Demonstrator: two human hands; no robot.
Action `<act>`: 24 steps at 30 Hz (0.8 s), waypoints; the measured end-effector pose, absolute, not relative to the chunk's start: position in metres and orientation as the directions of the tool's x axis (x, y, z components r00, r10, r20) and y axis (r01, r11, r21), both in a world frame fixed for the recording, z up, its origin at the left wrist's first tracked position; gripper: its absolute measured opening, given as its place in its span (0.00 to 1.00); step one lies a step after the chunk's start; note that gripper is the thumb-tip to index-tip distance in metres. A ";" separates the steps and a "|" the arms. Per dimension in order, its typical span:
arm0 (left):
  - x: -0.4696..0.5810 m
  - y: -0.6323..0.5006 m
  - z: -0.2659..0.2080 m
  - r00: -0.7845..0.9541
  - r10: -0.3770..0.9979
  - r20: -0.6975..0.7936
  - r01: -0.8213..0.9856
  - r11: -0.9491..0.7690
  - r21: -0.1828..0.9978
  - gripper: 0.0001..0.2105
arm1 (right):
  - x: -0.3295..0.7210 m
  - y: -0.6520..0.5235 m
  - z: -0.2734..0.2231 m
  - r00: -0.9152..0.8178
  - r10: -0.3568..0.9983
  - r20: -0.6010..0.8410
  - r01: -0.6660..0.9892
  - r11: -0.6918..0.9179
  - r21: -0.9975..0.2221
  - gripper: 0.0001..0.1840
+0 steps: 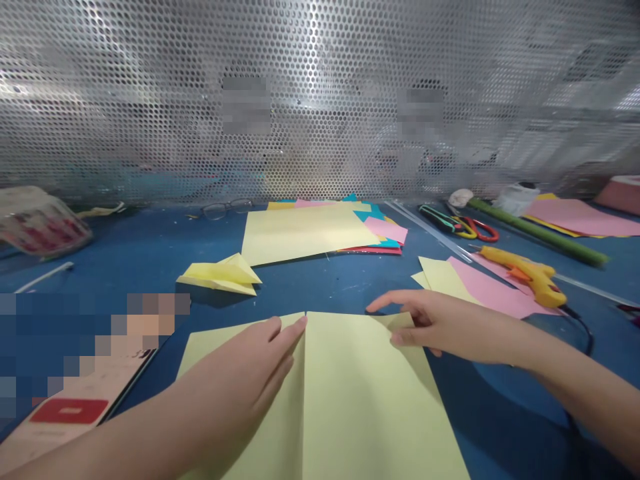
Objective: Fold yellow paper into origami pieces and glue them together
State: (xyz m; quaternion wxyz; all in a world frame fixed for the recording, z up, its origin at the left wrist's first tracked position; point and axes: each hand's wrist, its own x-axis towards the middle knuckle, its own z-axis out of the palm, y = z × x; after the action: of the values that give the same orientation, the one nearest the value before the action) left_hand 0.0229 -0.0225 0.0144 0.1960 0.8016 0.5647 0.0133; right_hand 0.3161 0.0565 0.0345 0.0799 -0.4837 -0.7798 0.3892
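A large pale yellow sheet of paper (360,393) lies before me with a straight crease down its middle. My left hand (250,363) rests flat on its left half, index fingertip touching the top end of the crease. At the top right corner, my right hand (425,323) has its thumb over the sheet and its index finger stretched past the top edge. That corner lies between thumb and fingers and looks slightly raised. Just beyond the sheet, to the left, sits a folded yellow paper plane (220,275).
Behind are stacked coloured papers (305,233) and glasses (227,209). To the right lie a yellow glue gun (525,270) with a cord, pink paper (490,287), scissors (480,229), a cutter (440,219) and a green stem (540,233). A phone (100,393) is left; a perforated metal screen (320,160) stands behind.
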 end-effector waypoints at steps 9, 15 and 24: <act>0.012 -0.040 0.024 0.370 0.886 -0.278 0.888 -0.250 0.385 0.50 | 0.319 0.057 0.037 -0.497 0.827 -0.264 0.720 0.223 -0.657 0.19; 0.024 -0.039 0.026 0.283 0.846 -0.453 0.927 -0.119 0.356 0.57 | 0.316 0.065 0.030 -0.439 0.891 -0.111 0.724 0.278 -0.632 0.20; 0.032 -0.037 0.030 0.233 0.886 -0.402 0.917 -0.063 0.393 0.59 | 0.317 0.067 0.029 -0.444 0.881 -0.164 0.755 0.269 -0.598 0.11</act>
State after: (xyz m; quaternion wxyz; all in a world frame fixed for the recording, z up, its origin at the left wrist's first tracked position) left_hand 0.0320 -0.0368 0.0303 0.2928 0.7286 0.6186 -0.0272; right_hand 0.3166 0.0667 0.0287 0.1007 -0.5176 -0.7901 0.3126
